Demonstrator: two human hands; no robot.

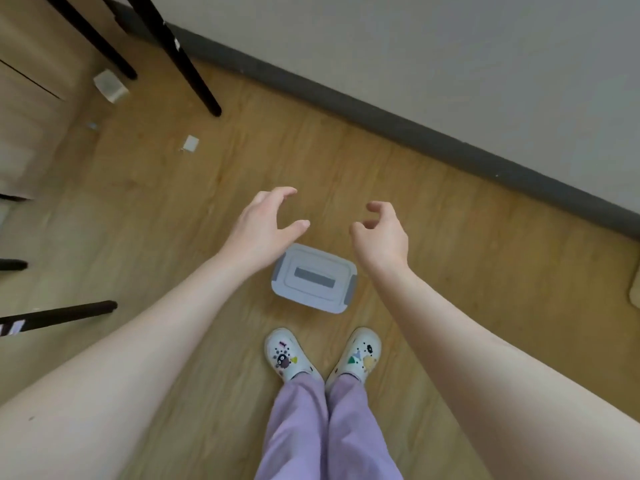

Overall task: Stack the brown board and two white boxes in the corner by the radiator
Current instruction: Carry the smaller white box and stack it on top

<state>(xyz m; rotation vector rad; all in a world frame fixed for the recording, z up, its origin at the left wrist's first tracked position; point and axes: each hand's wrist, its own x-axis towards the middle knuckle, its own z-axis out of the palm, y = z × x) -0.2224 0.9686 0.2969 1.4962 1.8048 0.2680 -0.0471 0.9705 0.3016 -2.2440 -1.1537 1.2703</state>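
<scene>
The white rectangular plastic box with a grey handle slot and grey side clips [314,278] sits flat on the wood-look floor [450,271], just ahead of my white clogs [322,355] and well clear of the grey skirting board [381,116] that runs along the wall. My left hand [265,225] and right hand [381,233] hang above its two short ends, fingers spread and curled, holding nothing and touching nothing. I judge this the start of a two-handed pick-up of one box. No brown board, second white box, radiator or corner shows here, so I cannot tell whether any stacking is done. As far as I can see, this box is yet to be lifted, carried and placed. Black furniture legs [180,53] stand toward the floor's far-left side.
</scene>
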